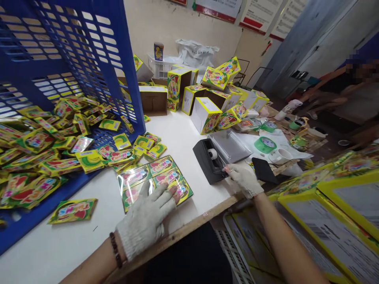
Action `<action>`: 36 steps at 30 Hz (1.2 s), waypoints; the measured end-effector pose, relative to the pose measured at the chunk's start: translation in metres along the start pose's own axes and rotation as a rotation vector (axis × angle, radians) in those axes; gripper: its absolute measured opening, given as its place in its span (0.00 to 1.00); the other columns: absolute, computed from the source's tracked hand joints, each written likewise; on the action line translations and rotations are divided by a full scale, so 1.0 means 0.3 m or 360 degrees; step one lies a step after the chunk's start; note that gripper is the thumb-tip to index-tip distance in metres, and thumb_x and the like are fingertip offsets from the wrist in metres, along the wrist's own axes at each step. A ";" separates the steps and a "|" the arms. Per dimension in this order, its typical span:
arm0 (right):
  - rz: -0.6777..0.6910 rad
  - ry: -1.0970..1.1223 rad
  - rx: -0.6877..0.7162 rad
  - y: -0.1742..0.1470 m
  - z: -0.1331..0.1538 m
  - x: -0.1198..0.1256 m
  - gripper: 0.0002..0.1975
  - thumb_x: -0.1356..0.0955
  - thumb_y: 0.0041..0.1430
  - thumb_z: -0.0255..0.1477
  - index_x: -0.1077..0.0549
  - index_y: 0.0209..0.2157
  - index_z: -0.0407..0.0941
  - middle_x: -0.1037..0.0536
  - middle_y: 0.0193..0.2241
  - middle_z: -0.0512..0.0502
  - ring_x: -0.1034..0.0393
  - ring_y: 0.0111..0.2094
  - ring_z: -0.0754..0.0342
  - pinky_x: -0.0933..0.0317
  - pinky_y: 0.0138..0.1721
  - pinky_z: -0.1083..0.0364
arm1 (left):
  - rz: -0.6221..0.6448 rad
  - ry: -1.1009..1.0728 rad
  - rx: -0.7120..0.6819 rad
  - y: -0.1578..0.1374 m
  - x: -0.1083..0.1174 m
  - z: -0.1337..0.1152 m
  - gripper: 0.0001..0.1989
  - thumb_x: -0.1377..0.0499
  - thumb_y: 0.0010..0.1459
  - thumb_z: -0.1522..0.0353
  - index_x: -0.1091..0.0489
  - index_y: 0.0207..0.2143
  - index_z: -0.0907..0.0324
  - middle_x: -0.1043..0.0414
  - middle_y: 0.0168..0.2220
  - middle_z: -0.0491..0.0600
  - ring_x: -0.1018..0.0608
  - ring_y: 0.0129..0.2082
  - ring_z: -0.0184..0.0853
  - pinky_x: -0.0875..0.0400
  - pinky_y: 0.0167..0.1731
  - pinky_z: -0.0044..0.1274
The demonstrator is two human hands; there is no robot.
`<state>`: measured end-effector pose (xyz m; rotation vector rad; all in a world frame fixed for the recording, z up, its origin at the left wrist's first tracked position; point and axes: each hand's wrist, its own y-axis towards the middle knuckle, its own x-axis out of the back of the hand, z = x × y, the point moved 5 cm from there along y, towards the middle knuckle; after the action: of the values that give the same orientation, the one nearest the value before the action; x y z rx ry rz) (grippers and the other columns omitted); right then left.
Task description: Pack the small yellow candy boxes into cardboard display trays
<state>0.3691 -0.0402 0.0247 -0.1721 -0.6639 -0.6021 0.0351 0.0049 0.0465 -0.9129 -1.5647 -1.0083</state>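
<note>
My left hand [148, 215], in a white knit glove with bare fingertips, lies with fingers spread on a clear plastic pack [185, 189]. Inside the pack, small yellow-green candy boxes [161, 165] sit side by side in rows. My gloved right hand [244, 179] is at the front end of a black tape dispenser [207, 163], thumb and fingertips pinched together at its cutting edge, where the tape end is. The clear tape itself hardly shows. A white-cored roll [212, 154] sits in the dispenser. One loose candy box [73, 211] lies left of my left hand.
A tipped blue crate [134, 67] spills many small candy boxes [38, 140] on the left. Larger yellow cartons [207, 112] stand at the back. Clear plastic lids [229, 146], green tape [265, 144], a mug [281, 156] and a black phone-like slab [263, 170] lie rightward. Another person [334, 86] sits far right.
</note>
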 end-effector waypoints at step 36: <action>0.0408 0.0907 -0.0444 -0.475 0.091 -0.317 0.21 0.29 0.51 0.49 0.34 0.24 0.45 0.32 0.17 0.54 0.41 0.17 0.62 0.48 0.18 0.61 | -0.0898 -0.0223 -0.0046 -0.225 -0.033 0.042 0.18 0.47 0.58 0.79 0.33 0.49 0.57 0.24 0.48 0.54 0.25 0.53 0.36 0.36 0.58 0.37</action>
<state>0.2133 -0.1030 -0.0187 -0.3246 -0.0020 -0.4623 -0.0294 -0.0085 0.0246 -0.5739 -1.9887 -1.3807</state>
